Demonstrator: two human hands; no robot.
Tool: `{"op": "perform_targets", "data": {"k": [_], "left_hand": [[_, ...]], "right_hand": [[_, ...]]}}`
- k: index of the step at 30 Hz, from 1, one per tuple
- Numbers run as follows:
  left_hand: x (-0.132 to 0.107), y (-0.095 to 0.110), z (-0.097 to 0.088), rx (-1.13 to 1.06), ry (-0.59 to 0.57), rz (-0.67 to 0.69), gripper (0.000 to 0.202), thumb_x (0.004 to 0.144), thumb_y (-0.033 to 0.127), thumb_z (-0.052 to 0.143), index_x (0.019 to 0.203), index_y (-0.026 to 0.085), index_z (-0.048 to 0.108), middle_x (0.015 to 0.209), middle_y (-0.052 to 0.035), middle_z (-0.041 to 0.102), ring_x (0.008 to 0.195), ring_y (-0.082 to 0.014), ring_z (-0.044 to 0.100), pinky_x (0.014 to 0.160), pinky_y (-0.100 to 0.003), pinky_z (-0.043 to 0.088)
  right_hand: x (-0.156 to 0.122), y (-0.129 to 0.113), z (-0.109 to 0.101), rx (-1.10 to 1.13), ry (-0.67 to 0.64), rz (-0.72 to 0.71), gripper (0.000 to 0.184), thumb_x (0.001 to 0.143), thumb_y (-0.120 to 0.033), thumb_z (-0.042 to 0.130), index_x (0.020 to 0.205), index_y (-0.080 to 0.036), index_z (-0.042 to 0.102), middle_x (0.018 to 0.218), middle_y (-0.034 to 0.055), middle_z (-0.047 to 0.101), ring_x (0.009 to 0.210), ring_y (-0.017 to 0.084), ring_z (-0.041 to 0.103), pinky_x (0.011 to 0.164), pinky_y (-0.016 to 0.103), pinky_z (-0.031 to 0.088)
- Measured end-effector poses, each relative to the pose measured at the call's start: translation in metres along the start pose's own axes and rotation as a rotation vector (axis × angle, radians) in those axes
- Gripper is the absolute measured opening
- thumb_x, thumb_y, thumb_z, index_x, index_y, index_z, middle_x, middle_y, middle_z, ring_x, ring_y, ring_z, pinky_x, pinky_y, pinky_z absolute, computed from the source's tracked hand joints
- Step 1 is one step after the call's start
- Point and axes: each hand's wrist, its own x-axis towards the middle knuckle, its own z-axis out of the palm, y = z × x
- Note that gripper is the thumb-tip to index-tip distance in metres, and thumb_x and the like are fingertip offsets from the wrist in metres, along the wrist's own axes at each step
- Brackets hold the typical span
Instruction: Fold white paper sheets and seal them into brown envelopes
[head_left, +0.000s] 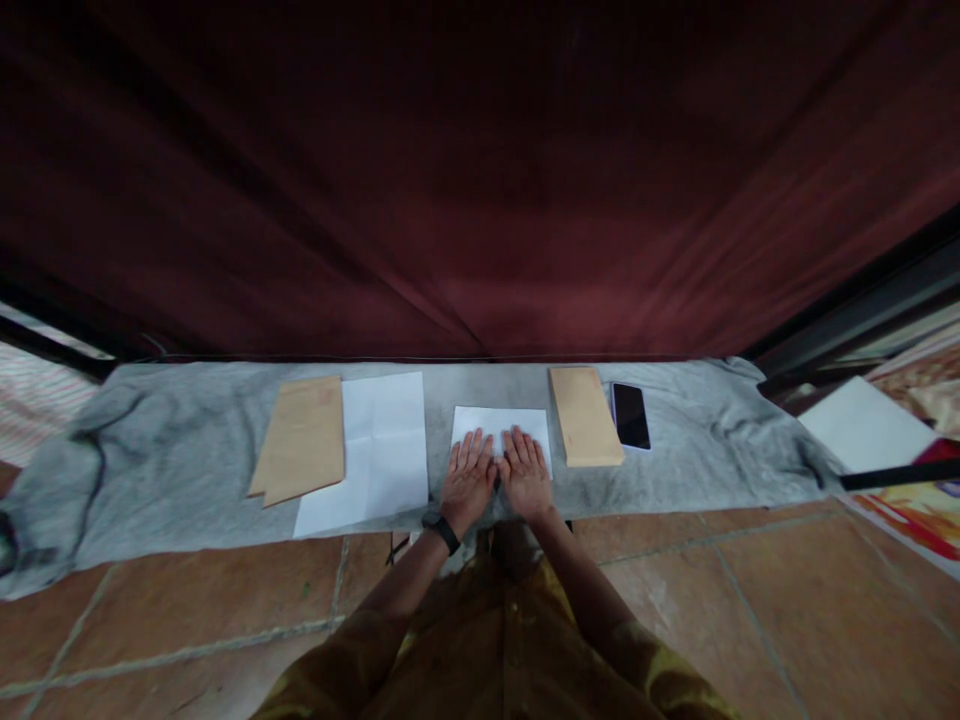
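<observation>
A sheet of white paper point(480, 418), perhaps folded, lies flat in front of me on a grey cloth. Both palms rest on it side by side, thumbs nearly touching. My left hand point(468, 480), with a dark watch on the wrist, covers its left part with fingers stretched out. Over the right part lies my right hand point(526, 478), its fingers also extended. Just right of the paper is a stack of brown envelopes point(586, 415). To the left, larger white sheets point(386, 450) with crease marks lie partly under brown envelopes point(306, 440).
A phone point(631, 416) lies right of the envelope stack. The grey cloth point(701, 430) covers the long narrow surface. A dark red curtain point(480, 200) hangs behind it, with dark bars point(862, 300) at the right. Tiled floor point(225, 600) shows below.
</observation>
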Motion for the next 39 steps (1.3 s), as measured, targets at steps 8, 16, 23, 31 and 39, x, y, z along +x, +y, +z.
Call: {"op": "perform_targets", "data": {"k": [8,16,23,31,39], "left_hand": [[-0.009,-0.001,0.005,0.009,0.066,-0.11,0.06,0.101,0.032,0.038,0.156,0.008,0.028,0.163,-0.0181,0.03,0.154,-0.0272,0.022,0.123,-0.048,0.026],[-0.014,0.006,-0.004,0.006,0.122,-0.213,0.06,0.099,0.023,0.037,0.155,0.003,0.029,0.161,-0.0227,0.032,0.153,-0.0304,0.025,0.123,-0.053,0.026],[0.044,0.022,0.002,-0.074,0.042,0.036,0.063,0.095,0.016,0.036,0.157,0.011,0.029,0.164,-0.0147,0.029,0.154,-0.0251,0.021,0.125,-0.05,0.024],[0.059,0.01,0.018,-0.05,-0.014,0.06,0.064,0.095,0.022,0.042,0.157,0.009,0.03,0.165,-0.0163,0.025,0.155,-0.0282,0.016,0.126,-0.052,0.017],[0.051,-0.009,0.01,-0.029,0.046,-0.062,0.058,0.102,0.029,0.033,0.157,0.01,0.031,0.165,-0.013,0.029,0.155,-0.0253,0.019,0.126,-0.048,0.018]], "right_hand": [[-0.013,0.021,0.001,-0.063,0.089,0.045,0.057,0.106,-0.039,0.038,0.154,-0.01,0.037,0.157,0.0199,0.041,0.147,0.028,0.036,0.118,0.046,0.031],[-0.02,0.028,-0.007,-0.038,0.081,0.111,0.056,0.106,-0.038,0.035,0.152,-0.006,0.04,0.155,0.0213,0.044,0.144,0.03,0.04,0.116,0.05,0.032],[0.043,-0.007,-0.01,0.279,0.025,0.079,0.054,0.107,-0.033,0.02,0.149,-0.011,0.047,0.153,0.0146,0.049,0.146,0.023,0.039,0.118,0.045,0.035],[0.059,-0.003,0.009,0.278,-0.005,0.025,0.054,0.108,-0.033,0.018,0.148,-0.012,0.049,0.15,0.0122,0.053,0.145,0.021,0.041,0.12,0.044,0.032],[0.042,0.019,0.008,0.044,-0.039,-0.007,0.05,0.107,-0.033,0.035,0.151,-0.012,0.044,0.157,0.016,0.043,0.148,0.027,0.033,0.12,0.049,0.027]]}}
